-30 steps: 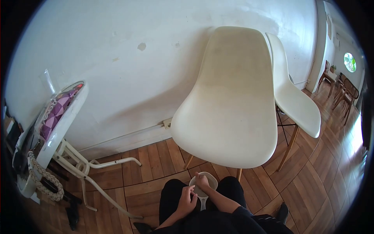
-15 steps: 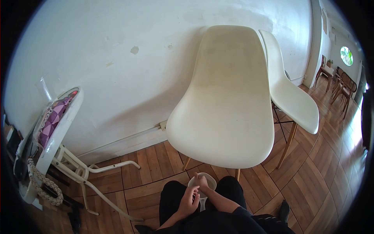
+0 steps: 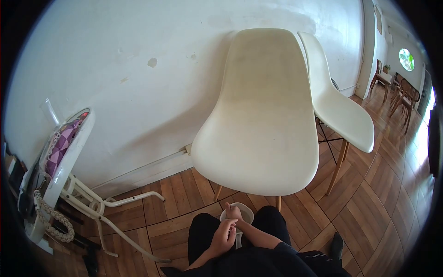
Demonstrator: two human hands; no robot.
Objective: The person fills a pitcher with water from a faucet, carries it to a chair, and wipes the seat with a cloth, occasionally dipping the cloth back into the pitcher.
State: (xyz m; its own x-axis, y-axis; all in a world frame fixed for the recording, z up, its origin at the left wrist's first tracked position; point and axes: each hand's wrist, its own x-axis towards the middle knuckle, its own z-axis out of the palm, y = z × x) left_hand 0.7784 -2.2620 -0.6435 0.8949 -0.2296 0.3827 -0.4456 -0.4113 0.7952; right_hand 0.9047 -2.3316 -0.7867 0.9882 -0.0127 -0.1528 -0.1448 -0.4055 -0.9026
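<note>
Between my knees sits a pale round dipper [image 3: 248, 213] with a handle [image 3: 238, 240] pointing toward my body. My right hand [image 3: 234, 213] is over its bowl, fingers curled and thumb raised. Close beside the right wrist, my left hand [image 3: 223, 236] has its fingers bent and appears to touch it. Anything inside either hand is hidden. The hands cover part of the bowl, so its contents cannot be made out.
A white shell chair [image 3: 258, 124] stands right in front of my knees, with a second white chair [image 3: 344, 108] behind it to the right. At left is a white-framed table [image 3: 78, 143] bearing a purple patterned cloth [image 3: 62, 145] and a braided loop [image 3: 53, 217]. Wooden chairs [image 3: 408, 98] stand far right.
The view has shifted slightly, so the chairs appear a little further left. Both hands stay close together over the dipper with little visible change.
</note>
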